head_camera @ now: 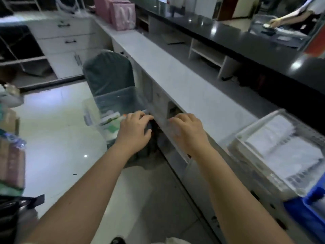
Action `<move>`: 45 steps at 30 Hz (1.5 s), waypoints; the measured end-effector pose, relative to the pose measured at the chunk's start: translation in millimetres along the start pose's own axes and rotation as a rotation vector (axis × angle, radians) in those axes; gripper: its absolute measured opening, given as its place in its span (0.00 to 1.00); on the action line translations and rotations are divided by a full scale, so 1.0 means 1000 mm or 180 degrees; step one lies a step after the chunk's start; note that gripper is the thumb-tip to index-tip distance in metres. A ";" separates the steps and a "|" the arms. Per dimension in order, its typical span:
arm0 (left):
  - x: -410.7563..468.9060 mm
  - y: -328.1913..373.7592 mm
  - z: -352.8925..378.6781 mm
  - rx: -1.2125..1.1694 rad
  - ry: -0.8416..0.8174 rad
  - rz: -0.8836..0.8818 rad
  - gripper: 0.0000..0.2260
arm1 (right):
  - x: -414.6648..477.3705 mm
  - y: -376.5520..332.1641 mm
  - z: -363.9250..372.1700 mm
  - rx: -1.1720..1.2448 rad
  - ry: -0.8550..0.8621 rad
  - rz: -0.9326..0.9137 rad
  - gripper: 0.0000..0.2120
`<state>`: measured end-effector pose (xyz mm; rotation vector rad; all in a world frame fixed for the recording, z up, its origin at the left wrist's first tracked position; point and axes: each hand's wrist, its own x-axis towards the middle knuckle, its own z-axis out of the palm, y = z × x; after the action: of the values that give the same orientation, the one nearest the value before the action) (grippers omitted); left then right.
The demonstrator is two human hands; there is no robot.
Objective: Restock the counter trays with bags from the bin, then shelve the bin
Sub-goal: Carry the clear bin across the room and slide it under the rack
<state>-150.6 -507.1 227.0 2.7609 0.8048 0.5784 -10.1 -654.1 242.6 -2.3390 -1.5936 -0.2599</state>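
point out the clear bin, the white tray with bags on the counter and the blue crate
clear bin [112, 104]: head view, on its see-through front wall
white tray [246, 136]: head view, on its near-left rim
blue crate [302, 213]: head view, on its left wall

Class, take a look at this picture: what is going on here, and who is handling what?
A person reaches forward with both bare arms toward a clear plastic bin beside the white counter. The left hand and right hand are at the bin's near edge, by an open space under the counter; the blur hides whether they grip it. On the counter to the right, a white tray already holds stacked white bags. A covered chair stands behind the bin.
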 end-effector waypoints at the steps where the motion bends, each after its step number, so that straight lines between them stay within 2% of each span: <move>1: -0.001 -0.034 -0.009 0.0090 -0.0009 -0.0116 0.19 | 0.021 -0.025 0.016 0.0003 -0.0051 -0.0085 0.21; 7: 0.000 -0.198 -0.039 0.0509 -0.0351 -0.0481 0.20 | 0.127 -0.152 0.104 0.0119 -0.0392 -0.0467 0.22; 12: 0.027 -0.284 -0.035 0.0739 -0.0700 -0.0472 0.20 | 0.198 -0.203 0.161 0.0179 -0.0875 -0.0631 0.21; 17: 0.087 -0.340 -0.007 0.0881 -0.1099 -0.0284 0.19 | 0.271 -0.200 0.211 0.0155 -0.1204 -0.0489 0.23; 28: 0.275 -0.428 0.072 0.1004 -0.1704 0.0257 0.15 | 0.429 -0.146 0.319 0.0677 -0.1319 0.0296 0.22; 37: 0.391 -0.472 0.164 0.0940 -0.2253 0.1470 0.17 | 0.464 -0.111 0.385 0.0760 -0.1429 0.1890 0.23; 39: 0.405 -0.483 0.182 0.0903 -0.2383 0.1730 0.17 | 0.468 -0.117 0.402 0.0767 -0.1474 0.2199 0.23; 45: 0.445 -0.546 0.222 0.0616 -0.3072 0.2314 0.21 | 0.478 -0.174 0.459 0.1145 -0.1258 0.3745 0.23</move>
<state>31.0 171.4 0.6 2.9047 -0.3799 -0.7671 -3.4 -19.2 -14.3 -2.6383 -0.1094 0.7044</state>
